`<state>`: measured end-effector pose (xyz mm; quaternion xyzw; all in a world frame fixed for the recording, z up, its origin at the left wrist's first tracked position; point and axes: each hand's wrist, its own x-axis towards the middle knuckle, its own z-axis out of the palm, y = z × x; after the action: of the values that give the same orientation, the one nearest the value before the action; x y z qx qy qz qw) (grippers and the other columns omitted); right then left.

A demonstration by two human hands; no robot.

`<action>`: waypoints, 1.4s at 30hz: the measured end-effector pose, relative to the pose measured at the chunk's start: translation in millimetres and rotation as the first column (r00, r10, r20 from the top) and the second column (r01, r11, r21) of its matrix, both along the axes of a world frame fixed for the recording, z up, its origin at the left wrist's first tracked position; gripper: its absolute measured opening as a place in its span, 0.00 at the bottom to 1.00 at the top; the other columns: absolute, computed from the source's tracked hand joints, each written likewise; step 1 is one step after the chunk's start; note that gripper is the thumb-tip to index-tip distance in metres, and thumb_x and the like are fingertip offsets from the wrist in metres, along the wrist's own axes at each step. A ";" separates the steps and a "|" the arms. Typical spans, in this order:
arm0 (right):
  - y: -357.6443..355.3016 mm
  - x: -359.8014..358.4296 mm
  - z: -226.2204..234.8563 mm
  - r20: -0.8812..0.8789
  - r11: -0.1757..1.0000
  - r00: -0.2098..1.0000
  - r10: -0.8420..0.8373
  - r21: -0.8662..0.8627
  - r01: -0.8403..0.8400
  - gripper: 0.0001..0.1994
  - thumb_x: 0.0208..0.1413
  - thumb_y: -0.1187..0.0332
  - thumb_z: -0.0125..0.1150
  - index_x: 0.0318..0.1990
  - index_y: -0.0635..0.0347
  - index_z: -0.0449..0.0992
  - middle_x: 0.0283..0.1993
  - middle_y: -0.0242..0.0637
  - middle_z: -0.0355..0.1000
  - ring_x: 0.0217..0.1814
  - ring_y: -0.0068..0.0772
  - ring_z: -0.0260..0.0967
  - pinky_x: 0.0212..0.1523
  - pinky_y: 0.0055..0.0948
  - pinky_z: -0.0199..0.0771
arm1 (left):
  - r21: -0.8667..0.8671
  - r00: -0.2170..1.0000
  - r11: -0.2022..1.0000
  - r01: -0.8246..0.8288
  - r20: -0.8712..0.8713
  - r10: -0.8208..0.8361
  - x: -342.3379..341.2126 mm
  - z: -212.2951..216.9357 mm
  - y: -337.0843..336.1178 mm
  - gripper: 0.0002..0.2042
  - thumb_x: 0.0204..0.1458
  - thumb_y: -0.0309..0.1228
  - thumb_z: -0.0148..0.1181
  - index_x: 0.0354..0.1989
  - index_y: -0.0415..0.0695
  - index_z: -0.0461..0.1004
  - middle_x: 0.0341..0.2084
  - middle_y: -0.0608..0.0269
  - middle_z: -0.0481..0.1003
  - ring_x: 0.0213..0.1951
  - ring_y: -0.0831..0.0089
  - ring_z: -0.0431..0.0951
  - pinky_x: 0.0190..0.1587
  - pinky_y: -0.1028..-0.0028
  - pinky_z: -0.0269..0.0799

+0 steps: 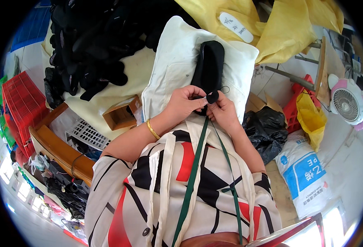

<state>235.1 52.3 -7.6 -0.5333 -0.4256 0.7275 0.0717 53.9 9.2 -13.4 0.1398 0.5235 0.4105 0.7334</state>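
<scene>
Patterned sleeves (pixel 156 193) nearest; both hands (pixel 187 103) (pixel 222 111) pinch black shoe upper (pixel 209 68).

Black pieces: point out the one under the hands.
The long black piece lying alone on the white cushion, touched by both hands; the rest sit heaped in the black pile to the left.

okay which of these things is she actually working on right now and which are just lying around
In hand: left hand, right hand, black shoe, small black piece, white cushion.
Lying about: black pile, red crate, fan, yellow cloth, cardboard box.
</scene>
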 end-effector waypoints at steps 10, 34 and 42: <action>1.4 -6.3 11.6 -0.078 0.945 0.986 0.145 0.306 -0.114 0.25 0.58 0.79 0.53 0.64 0.55 0.60 0.34 0.34 0.75 0.33 0.24 0.73 0.37 0.26 0.76 | -0.086 0.995 0.992 0.097 -0.010 -0.098 -4.2 1.8 1.5 0.09 0.54 0.25 0.65 0.42 0.37 0.76 0.29 0.66 0.77 0.29 0.81 0.75 0.34 0.80 0.74; 11.8 0.6 11.1 -0.039 0.769 0.990 0.136 0.635 -0.080 0.04 0.56 0.69 0.64 0.36 0.58 0.78 0.30 0.30 0.73 0.31 0.26 0.71 0.29 0.24 0.70 | 0.151 0.736 0.860 0.487 -0.601 -0.311 -24.0 19.7 1.8 0.09 0.48 0.26 0.67 0.37 0.39 0.78 0.31 0.71 0.76 0.27 0.88 0.69 0.28 0.83 0.66; 4.4 -12.8 23.7 0.190 0.111 0.957 0.219 0.970 -0.218 0.05 0.47 0.71 0.67 0.27 0.58 0.75 0.26 0.34 0.69 0.28 0.38 0.68 0.27 0.30 0.71 | 0.208 0.723 0.831 0.515 -0.626 -0.292 -23.7 15.5 -5.9 0.09 0.48 0.25 0.68 0.38 0.38 0.79 0.31 0.60 0.78 0.32 0.75 0.76 0.35 0.75 0.72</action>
<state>222.3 56.8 16.2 -0.2885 -0.8685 0.2761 0.2938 30.2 3.4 2.1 0.5031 0.5871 0.2666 0.5754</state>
